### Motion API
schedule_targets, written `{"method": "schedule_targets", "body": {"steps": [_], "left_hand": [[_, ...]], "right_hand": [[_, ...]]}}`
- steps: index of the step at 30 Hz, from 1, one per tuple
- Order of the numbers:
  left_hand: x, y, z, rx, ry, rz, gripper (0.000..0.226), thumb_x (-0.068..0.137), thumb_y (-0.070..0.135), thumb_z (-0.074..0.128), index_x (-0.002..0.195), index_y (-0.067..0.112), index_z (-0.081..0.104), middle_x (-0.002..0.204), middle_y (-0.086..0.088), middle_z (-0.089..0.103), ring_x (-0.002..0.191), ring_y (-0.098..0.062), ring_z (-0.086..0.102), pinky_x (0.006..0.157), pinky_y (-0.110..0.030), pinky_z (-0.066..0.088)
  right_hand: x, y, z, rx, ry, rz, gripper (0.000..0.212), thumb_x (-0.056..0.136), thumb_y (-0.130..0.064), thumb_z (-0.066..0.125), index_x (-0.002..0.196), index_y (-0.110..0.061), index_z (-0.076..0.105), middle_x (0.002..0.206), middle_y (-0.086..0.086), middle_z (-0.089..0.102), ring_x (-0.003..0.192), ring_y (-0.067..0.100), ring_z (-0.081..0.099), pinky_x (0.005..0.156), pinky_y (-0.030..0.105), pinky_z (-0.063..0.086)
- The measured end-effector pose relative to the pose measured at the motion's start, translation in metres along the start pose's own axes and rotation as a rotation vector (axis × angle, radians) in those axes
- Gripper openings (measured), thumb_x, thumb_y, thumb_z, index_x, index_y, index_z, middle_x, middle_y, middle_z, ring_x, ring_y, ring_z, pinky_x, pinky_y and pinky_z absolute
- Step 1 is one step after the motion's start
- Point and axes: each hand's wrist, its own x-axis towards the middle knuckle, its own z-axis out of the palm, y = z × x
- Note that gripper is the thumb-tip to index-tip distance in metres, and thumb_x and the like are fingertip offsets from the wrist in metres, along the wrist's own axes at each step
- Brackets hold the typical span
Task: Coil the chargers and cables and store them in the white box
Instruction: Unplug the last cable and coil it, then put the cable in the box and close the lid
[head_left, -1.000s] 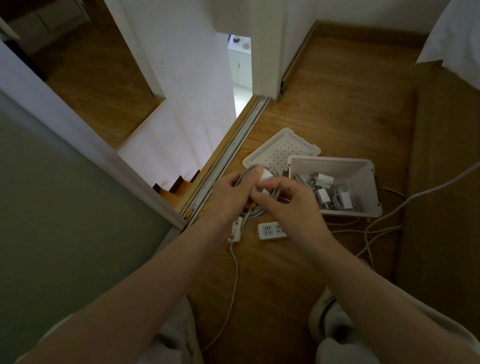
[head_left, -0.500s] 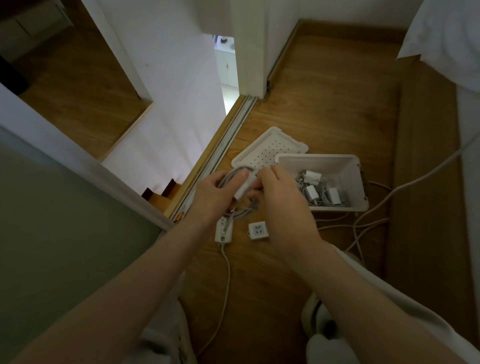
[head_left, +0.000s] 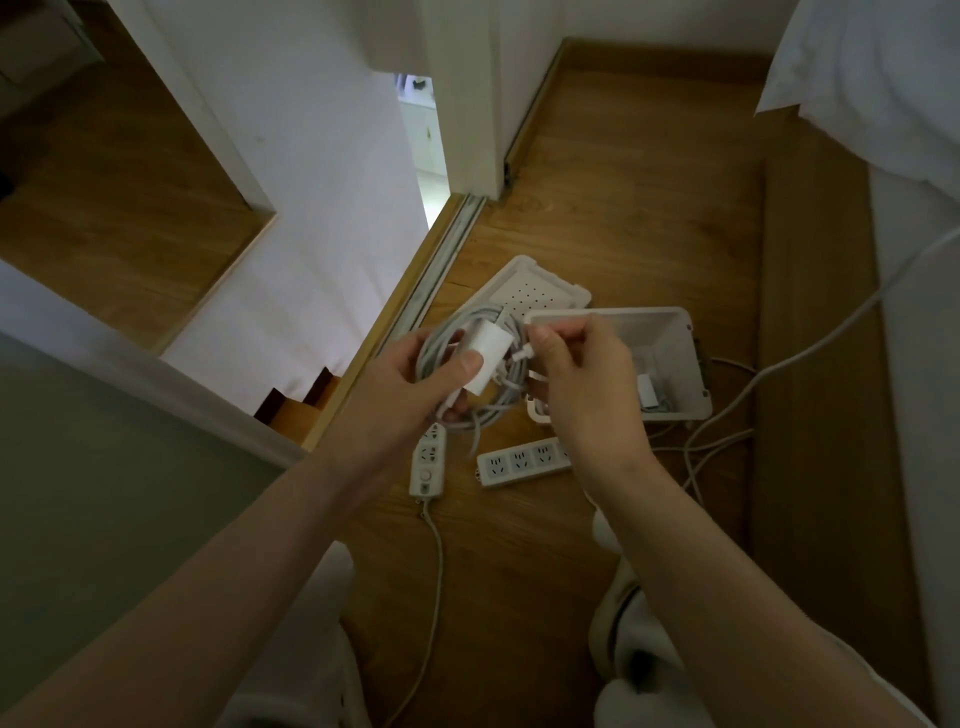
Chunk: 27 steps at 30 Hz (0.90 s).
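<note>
I am watching the left hand (head_left: 410, 384) clenching a coil of grey cable (head_left: 470, 358) just left of the white box (head_left: 670, 358), thumb pressing a white charger block (head_left: 485, 356) flat against the loops. The right hand (head_left: 582, 384) is pinching the cable's loose end, fingers (head_left: 550, 338) closed on it right over the box's near-left corner. The box is sitting open on the wooden floor (head_left: 623, 208), a few chargers already lying inside; its perforated lid (head_left: 530, 293) is lying just behind it. Two power strips (head_left: 519, 462) are resting on the floor just in front of the box, and more loose cable is trailing off to its right. My read on risks: the coil is only being held by grip, so if the thumb is easing off, the loops are likely springing apart; the tail could also be snagging on the box rim during the drop. No brand or readable writing is showing anywhere; the light is too dim for fine print.
</note>
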Motion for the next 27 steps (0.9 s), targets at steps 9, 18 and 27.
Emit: {"method": "schedule_targets", "body": {"steps": [9, 18, 27], "left_hand": [[0.010, -0.015, 0.023, 0.287, -0.105, 0.022, 0.029, 0.093, 0.032, 0.043, 0.120, 0.020, 0.043, 0.102, 0.004, 0.062, 0.081, 0.000, 0.066, 0.064, -0.017, 0.053], [0.053, -0.049, 0.057, 0.330, -0.101, -0.042, 0.031, 0.097, 0.033, 0.041, 0.126, 0.021, 0.035, 0.105, 0.006, 0.056, 0.093, -0.009, 0.061, 0.081, -0.032, 0.055], [0.125, -0.131, 0.073, 0.197, -0.093, -0.044, 0.029, 0.098, 0.037, 0.036, 0.123, 0.022, 0.038, 0.109, 0.005, 0.057, 0.098, -0.005, 0.058, 0.080, -0.023, 0.052]], "right_hand": [[0.023, 0.021, -0.021, 0.259, 0.002, 0.438, 0.023, 0.094, -0.024, 0.049, 0.099, -0.005, 0.061, 0.099, 0.011, 0.066, 0.088, 0.021, 0.065, 0.073, 0.031, 0.056], [0.040, 0.061, -0.020, -0.206, 0.143, 0.124, 0.029, 0.096, -0.029, 0.046, 0.119, -0.012, 0.044, 0.101, -0.003, 0.060, 0.086, 0.006, 0.058, 0.071, 0.022, 0.051], [0.108, 0.138, -0.027, -0.214, -0.037, 0.326, 0.034, 0.092, -0.042, 0.049, 0.111, -0.014, 0.057, 0.102, 0.002, 0.064, 0.095, 0.017, 0.062, 0.083, 0.034, 0.053]]}}
